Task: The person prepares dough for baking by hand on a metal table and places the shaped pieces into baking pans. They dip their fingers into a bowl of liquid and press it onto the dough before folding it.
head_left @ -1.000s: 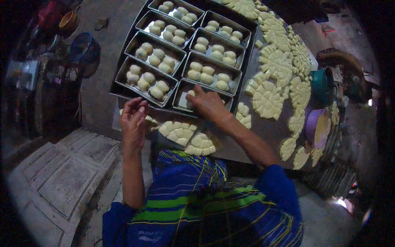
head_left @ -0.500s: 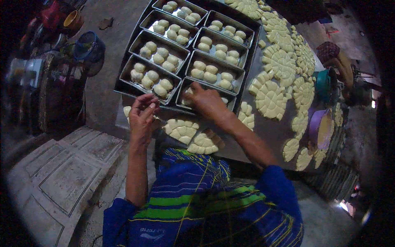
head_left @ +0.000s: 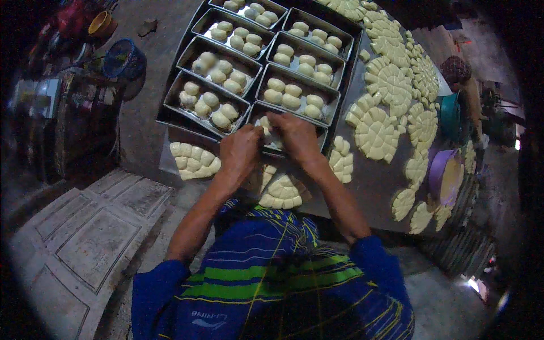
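Both of my hands meet over the nearest right-hand metal loaf tin (head_left: 309, 139), where pale dough balls (head_left: 264, 123) partly show. My left hand (head_left: 242, 148) has curled fingers at the tin's left end. My right hand (head_left: 296, 137) has curled fingers inside the tin, at the dough. Whatever their fingertips grip is hidden. Several other tins, each with dough balls in pairs (head_left: 275, 90), stand in a dark tray (head_left: 160, 116). Scored, wedge-cut pieces of dough (head_left: 194, 160) lie just below the tray.
Many scored dough rounds (head_left: 375, 133) cover the right of the table (head_left: 368, 204). A purple basin (head_left: 439, 173) and teal tub (head_left: 449, 113) stand at the right edge. A blue bucket (head_left: 123, 59), yellow basin (head_left: 101, 22) and panelled pale board (head_left: 107, 238) are at the left.
My left hand has moved up and right to the tin beside my right hand, and its fingers have curled. More dough pieces show where it was. My right hand stays in the tin.
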Demonstrator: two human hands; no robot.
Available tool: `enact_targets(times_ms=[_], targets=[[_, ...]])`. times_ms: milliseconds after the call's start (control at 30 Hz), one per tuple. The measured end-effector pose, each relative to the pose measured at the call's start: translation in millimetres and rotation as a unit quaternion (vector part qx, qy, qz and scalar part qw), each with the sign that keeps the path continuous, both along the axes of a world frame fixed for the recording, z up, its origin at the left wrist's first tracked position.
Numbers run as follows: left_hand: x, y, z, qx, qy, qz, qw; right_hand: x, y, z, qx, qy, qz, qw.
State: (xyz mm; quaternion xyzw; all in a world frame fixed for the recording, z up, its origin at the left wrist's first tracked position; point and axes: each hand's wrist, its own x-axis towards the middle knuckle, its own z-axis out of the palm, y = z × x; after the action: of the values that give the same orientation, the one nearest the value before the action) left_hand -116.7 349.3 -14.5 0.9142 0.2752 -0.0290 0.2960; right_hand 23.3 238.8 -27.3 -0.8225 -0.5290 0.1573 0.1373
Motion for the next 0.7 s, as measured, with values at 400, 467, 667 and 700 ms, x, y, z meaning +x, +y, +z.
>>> enact_targets(times_ms=[400, 467, 667, 700], targets=[[-6, -5, -8, 0.008, -0.018, -0.013, 1.000, -7, 7, 2, 0.040, -0.012, 0.019, 0.999], [-7, -5, -7, 0.005, -0.022, -0.012, 1.000, -8, 5, -6, 0.097, 0.014, 0.000, 0.995], [-8, -4, -17, 0.011, -0.021, -0.012, 1.000, -14, 6, -24, 0.172, 0.046, -0.023, 0.984], [-9, -5, -22, 0.010, -0.034, -0.008, 0.999, -14, 6, -23, 0.144, 0.036, -0.021, 0.989]])
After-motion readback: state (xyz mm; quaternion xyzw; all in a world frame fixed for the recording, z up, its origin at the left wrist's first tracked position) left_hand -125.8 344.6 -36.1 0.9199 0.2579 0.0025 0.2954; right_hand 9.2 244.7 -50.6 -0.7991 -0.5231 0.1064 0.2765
